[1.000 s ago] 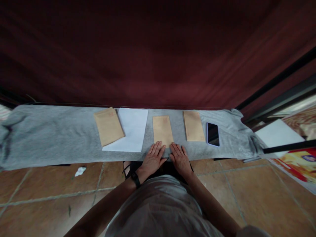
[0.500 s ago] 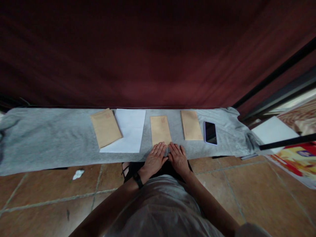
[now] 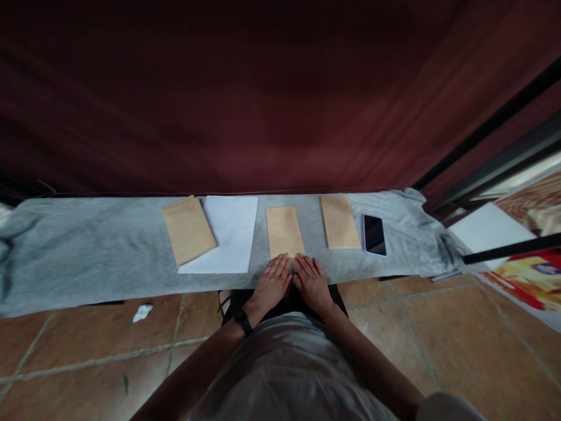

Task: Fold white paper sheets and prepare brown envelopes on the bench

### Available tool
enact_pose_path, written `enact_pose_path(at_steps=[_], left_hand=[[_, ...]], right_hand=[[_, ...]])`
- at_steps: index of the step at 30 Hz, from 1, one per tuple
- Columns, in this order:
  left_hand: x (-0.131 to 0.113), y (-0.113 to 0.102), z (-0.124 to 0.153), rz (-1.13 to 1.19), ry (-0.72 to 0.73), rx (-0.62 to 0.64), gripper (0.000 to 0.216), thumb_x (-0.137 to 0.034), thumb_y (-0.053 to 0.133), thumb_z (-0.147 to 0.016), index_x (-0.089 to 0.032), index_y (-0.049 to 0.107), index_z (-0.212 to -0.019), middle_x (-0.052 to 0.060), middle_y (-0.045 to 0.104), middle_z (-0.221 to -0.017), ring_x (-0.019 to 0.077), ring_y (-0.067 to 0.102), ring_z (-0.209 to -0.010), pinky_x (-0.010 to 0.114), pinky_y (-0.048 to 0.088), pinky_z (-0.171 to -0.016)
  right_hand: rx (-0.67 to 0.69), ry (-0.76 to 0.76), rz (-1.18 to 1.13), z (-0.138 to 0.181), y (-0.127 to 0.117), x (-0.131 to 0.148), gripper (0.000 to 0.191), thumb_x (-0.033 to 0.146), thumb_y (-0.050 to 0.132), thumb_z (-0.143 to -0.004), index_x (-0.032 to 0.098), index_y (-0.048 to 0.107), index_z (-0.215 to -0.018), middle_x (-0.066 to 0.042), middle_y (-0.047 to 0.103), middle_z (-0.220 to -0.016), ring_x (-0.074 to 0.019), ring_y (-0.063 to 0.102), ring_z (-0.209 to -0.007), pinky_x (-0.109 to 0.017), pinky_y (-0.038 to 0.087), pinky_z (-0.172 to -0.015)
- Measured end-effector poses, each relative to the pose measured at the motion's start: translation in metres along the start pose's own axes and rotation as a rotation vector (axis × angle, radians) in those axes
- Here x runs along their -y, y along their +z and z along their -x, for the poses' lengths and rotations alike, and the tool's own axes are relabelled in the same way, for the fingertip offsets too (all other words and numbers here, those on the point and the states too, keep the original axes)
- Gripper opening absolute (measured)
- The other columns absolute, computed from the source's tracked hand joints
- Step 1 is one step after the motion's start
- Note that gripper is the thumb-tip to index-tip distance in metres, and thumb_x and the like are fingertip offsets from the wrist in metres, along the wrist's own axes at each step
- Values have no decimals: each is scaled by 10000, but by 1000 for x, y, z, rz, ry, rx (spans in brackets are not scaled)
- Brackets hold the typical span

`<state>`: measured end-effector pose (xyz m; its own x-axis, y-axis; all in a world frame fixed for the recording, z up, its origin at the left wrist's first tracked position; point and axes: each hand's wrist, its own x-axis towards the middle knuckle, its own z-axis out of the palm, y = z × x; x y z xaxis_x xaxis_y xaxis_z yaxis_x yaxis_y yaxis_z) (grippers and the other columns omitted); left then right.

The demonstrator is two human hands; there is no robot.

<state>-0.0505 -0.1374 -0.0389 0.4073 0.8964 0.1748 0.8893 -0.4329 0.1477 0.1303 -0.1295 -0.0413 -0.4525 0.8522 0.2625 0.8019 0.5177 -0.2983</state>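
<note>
A brown paper envelope [image 3: 284,229] lies flat on the grey cloth in front of me, its near end under my fingertips. My left hand [image 3: 272,282] rests palm down on the envelope's near left edge, fingers stretched out. Beside it, my right hand [image 3: 312,285] lies flat with its fingers over the near right corner. Neither hand grasps anything. To the left, a stack of brown envelopes [image 3: 189,232] overlaps white paper [image 3: 234,234]. On the right sits another stack of brown envelopes [image 3: 340,223].
A phone [image 3: 374,235] lies right of the right-hand stack. Grey cloth [image 3: 96,245] covers the narrow bench, backed by a dark red curtain [image 3: 272,117]. Black bars [image 3: 512,249], a white board [image 3: 491,228] and a red-yellow package [image 3: 530,278] stand at the far right.
My right hand has shifted slightly left along the envelope's near edge, closer to my left hand. The envelopes, paper and phone stay in place; the view has shifted slightly.
</note>
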Motion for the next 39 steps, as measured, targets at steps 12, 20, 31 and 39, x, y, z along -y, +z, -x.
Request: enact_pose_path(at_steps=[12,20,31,39], left_hand=[[3,-7,-4,1,16,-6,432,-220,414,-1022,-120,535,-1424,127,526,-1511,240,458,-1430,407,391,-1183],[8,-11,-5,33,16,13,435,-215,414,-1019,-132,531,-1430,120,533,-1507,238,481,-1410,403,389,-1175],[10,-11,-15,-24,41,58,458,-153,443,-982,-160,531,-1432,122,556,-1486,247,513,-1371,419,403,-1142],[13,-12,-42,22,-24,51,432,-211,413,-1002,-190,578,-1401,87,549,-1498,268,522,-1355,428,415,-1128]], right_hand=[[4,2,4,2,-4,-2,477,260,470,-1025,207,471,-1499,-82,506,-1534,-237,455,-1423,-477,266,-1231],[5,6,-15,2,-4,-3,502,220,472,-1008,202,454,-1510,-71,500,-1539,-232,437,-1435,-469,257,-1234],[2,8,-17,3,-3,-3,520,219,476,-999,198,448,-1517,-79,507,-1533,-234,438,-1434,-476,260,-1233],[17,26,-25,1,-5,-1,511,212,462,-997,198,459,-1508,-62,489,-1549,-241,425,-1440,-481,245,-1241]])
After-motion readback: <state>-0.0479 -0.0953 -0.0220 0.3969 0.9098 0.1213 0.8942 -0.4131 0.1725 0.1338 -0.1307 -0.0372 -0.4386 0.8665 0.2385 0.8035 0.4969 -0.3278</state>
